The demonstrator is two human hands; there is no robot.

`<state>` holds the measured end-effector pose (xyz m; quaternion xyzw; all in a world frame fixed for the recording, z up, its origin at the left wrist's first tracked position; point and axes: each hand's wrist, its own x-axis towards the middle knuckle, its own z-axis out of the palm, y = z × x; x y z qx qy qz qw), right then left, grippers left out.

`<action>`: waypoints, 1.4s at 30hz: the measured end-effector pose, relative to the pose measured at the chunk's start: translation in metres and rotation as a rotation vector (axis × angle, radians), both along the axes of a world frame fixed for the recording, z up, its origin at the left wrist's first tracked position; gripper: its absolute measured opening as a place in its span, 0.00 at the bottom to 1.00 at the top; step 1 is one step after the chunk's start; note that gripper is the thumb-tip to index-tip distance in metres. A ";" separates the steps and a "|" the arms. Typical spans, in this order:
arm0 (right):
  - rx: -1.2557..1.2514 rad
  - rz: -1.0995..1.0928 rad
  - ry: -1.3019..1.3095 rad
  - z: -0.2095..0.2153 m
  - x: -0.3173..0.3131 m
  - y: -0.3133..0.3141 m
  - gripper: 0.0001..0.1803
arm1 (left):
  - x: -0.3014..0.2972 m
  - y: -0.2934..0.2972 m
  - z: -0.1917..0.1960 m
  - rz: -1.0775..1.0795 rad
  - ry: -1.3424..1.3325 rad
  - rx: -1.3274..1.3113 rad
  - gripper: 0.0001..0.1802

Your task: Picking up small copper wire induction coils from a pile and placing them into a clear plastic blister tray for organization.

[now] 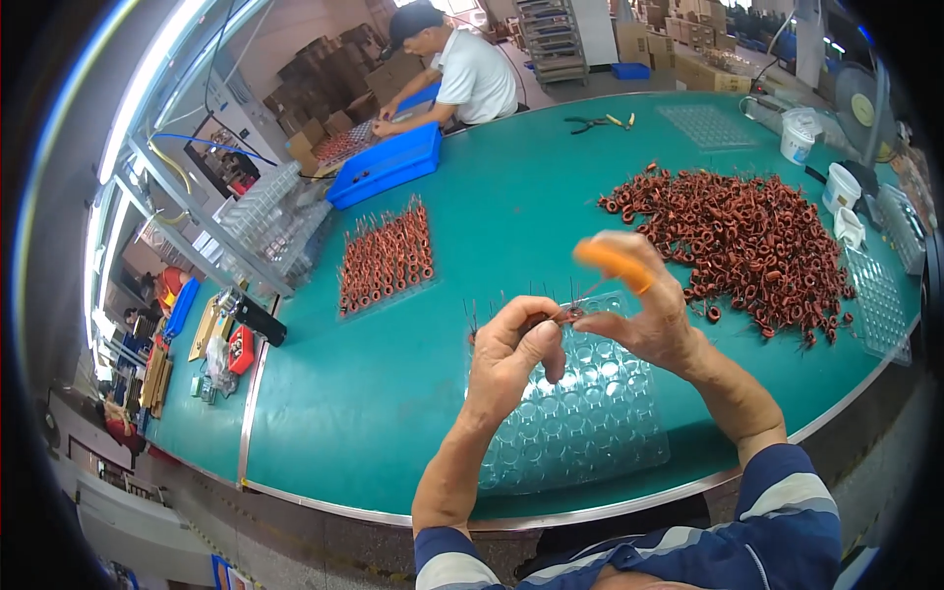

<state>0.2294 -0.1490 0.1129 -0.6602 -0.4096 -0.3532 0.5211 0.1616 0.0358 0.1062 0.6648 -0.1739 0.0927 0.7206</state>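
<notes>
My left hand (516,349) pinches a small red-brown ring coil (567,316) with thin wire leads between thumb and fingers. My right hand (649,310), with orange finger covers (618,264) blurred by motion, is close on the coil's right side. Its thumb tip is at the coil, while the covered fingers are raised apart from it. Under both hands lies a clear plastic tray (580,423) with rows of round pockets. Wire leads stick up along its far edge, partly hidden by my hands.
A big heap of red-brown ring coils (737,246) lies to the right. A filled tray of coils (386,254) sits on the left, near a blue bin (385,165). Pliers (600,123) lie at the back. Across the table a person (472,74) works on similar parts.
</notes>
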 end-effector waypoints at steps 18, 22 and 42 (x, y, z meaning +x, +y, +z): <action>-0.093 0.305 0.381 0.001 -0.018 -0.001 0.08 | -0.004 -0.011 -0.015 0.036 -0.084 0.078 0.11; 0.012 0.333 0.453 -0.006 -0.015 0.006 0.08 | -0.003 -0.018 -0.013 0.052 -0.086 -0.011 0.11; -0.052 0.651 1.019 -0.004 -0.004 0.009 0.14 | 0.005 -0.001 -0.011 0.406 -0.383 0.621 0.12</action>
